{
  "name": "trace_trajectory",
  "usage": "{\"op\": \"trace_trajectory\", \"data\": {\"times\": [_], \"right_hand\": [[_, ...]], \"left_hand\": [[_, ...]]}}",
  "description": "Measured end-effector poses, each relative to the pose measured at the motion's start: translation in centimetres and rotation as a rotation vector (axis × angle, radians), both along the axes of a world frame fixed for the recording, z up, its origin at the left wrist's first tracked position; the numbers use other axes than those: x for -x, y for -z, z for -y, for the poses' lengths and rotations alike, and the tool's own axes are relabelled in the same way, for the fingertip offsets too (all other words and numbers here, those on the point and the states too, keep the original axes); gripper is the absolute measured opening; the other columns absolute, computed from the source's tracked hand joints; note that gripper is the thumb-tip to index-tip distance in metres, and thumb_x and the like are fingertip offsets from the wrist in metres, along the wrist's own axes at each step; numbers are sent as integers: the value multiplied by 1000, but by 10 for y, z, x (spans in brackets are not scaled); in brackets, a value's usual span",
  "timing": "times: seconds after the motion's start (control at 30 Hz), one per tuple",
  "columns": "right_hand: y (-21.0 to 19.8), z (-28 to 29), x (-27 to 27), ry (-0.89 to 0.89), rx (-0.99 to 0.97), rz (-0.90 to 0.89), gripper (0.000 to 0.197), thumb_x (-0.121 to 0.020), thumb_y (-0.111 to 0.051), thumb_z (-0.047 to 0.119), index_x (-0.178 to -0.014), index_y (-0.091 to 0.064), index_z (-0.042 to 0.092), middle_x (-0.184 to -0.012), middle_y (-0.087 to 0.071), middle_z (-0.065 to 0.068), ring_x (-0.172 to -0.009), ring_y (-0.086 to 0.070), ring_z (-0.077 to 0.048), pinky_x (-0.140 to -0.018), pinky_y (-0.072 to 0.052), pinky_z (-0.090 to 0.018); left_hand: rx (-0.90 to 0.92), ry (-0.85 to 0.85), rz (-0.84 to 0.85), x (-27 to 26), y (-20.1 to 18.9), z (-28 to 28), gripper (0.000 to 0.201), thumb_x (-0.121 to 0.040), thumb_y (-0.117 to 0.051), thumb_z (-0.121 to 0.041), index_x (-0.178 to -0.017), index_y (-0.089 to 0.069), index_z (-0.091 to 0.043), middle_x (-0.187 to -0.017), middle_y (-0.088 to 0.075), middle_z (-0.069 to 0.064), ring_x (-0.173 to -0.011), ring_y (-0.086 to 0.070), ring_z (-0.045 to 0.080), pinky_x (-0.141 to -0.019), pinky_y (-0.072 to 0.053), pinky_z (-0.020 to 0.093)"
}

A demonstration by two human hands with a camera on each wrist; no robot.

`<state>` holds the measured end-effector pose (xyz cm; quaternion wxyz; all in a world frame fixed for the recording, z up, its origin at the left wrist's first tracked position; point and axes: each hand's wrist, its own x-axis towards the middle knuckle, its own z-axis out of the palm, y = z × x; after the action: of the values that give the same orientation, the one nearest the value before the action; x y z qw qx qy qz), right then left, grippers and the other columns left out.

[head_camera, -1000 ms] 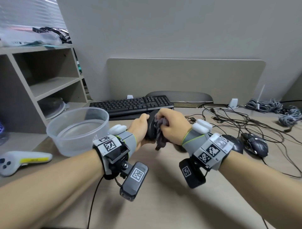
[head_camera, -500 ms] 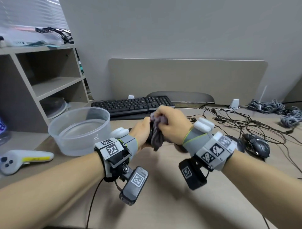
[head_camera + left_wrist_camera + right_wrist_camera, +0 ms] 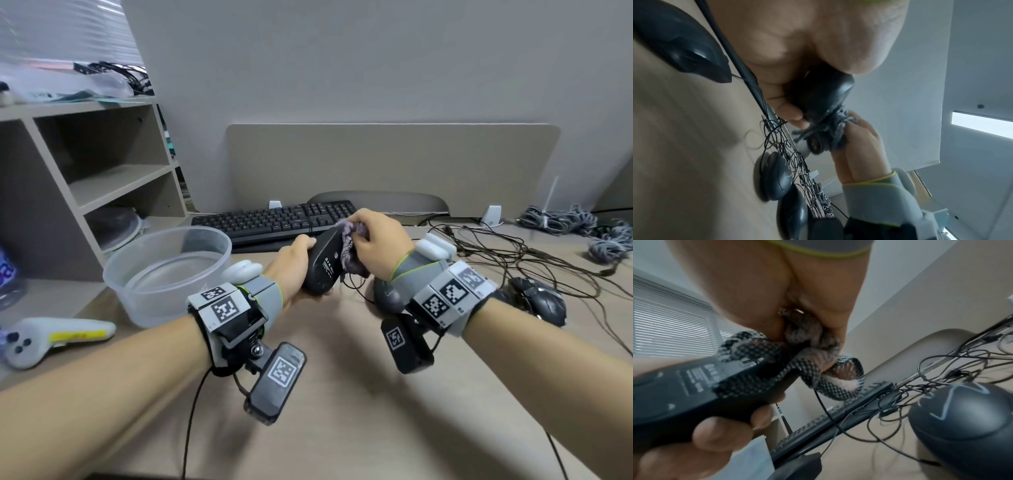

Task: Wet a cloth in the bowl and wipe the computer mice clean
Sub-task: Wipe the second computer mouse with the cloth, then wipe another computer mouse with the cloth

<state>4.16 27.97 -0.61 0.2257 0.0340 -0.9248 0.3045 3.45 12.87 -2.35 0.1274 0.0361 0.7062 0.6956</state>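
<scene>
My left hand [image 3: 294,263] grips a black wired mouse [image 3: 323,263] above the desk, turned so its labelled underside faces me. My right hand [image 3: 375,240] holds a bunched grey checked cloth [image 3: 349,248] and presses it against the mouse's front end. In the right wrist view the cloth [image 3: 807,360] lies over the mouse's underside [image 3: 694,386], with my left fingers [image 3: 721,433] curled beneath. The left wrist view shows the mouse [image 3: 824,97] in my left hand and the cloth [image 3: 830,134] in my right. The clear bowl [image 3: 164,274] with water stands at the left.
More black mice lie on the desk at right [image 3: 537,301] and one behind my right wrist [image 3: 387,294], amid tangled cables [image 3: 496,253]. A black keyboard [image 3: 274,219] sits behind, a shelf unit [image 3: 85,178] and a white controller [image 3: 51,337] at left.
The mouse has been turned so its underside shows. My right hand with the cloth has moved up toward the mouse's front end.
</scene>
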Motion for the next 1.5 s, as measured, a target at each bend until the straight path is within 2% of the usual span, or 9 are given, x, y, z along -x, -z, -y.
{"op": "trace_trajectory", "data": {"times": [0.27,0.43,0.6,0.77,0.93,1.03,1.17,1.33,1.5], "right_hand": [[1,7,-7,-153,-104,-135,41,-73,-37,13,-100,-68,14,-92,-62,-14,-86,-57,-32,-73,-43,-33],[13,1,-7,0,-67,16,25,-84,-49,7,-105,-61,11,-99,-68,-14,-97,-59,-35,-75,-39,-32],[10,26,-21,-130,-89,-105,15,-82,-48,4,-92,-56,12,-92,-61,-10,-90,-55,-33,-74,-41,-35],[5,31,-30,-267,-151,-135,21,-79,-43,8,-96,-54,11,-95,-51,-13,-81,-51,-37,-69,-45,-48],[19,20,-33,-334,-274,-48,23,-76,-42,10,-94,-55,13,-95,-50,-12,-78,-52,-36,-65,-46,-44],[24,5,-23,-241,-277,62,22,-79,-47,4,-94,-60,13,-95,-55,-14,-84,-55,-36,-73,-47,-43],[20,-17,-17,-96,-188,15,21,-79,-47,4,-88,-63,14,-95,-62,-12,-88,-59,-34,-75,-46,-35],[7,-34,-19,-10,-207,5,21,-75,-55,3,-92,-62,14,-96,-62,-11,-91,-57,-33,-79,-46,-40],[9,-49,-26,8,-209,44,20,-76,-56,4,-91,-62,15,-93,-63,-12,-91,-56,-33,-80,-45,-40]], "left_hand": [[71,17,21,3,1,-5,40,-97,-35,-30,-107,-60,0,-84,-65,27,-58,-63,34,-43,-44,26],[-58,-73,11,5,-10,-5,35,-97,-39,-27,-80,-60,-5,-66,-61,19,-52,-57,30,-48,-44,31],[-205,-104,105,18,-7,-13,28,-97,-43,-26,-90,-63,-9,-92,-67,19,-83,-65,32,-72,-55,43],[-231,-45,192,22,-7,-10,28,-94,-41,-18,-69,-53,-14,-61,-61,11,-62,-60,25,-58,-49,30],[-181,-30,161,21,-7,-5,27,-98,-41,-24,-94,-64,-11,-85,-67,14,-68,-64,28,-61,-55,40],[87,-51,5,24,-3,-5,33,-99,-42,-33,-92,-61,-7,-92,-64,19,-78,-63,34,-73,-57,44],[901,20,-461,26,15,-4,52,-83,-46,-61,-80,-59,-11,-77,-62,8,-72,-59,28,-70,-46,35],[1298,71,-562,33,37,-5,54,-68,-58,-65,-69,-56,-12,-66,-59,15,-66,-62,31,-56,-36,30],[1529,171,-466,36,48,-2,47,-73,-63,-60,-75,-50,-15,-67,-50,1,-67,-53,25,-59,-37,25]]}}
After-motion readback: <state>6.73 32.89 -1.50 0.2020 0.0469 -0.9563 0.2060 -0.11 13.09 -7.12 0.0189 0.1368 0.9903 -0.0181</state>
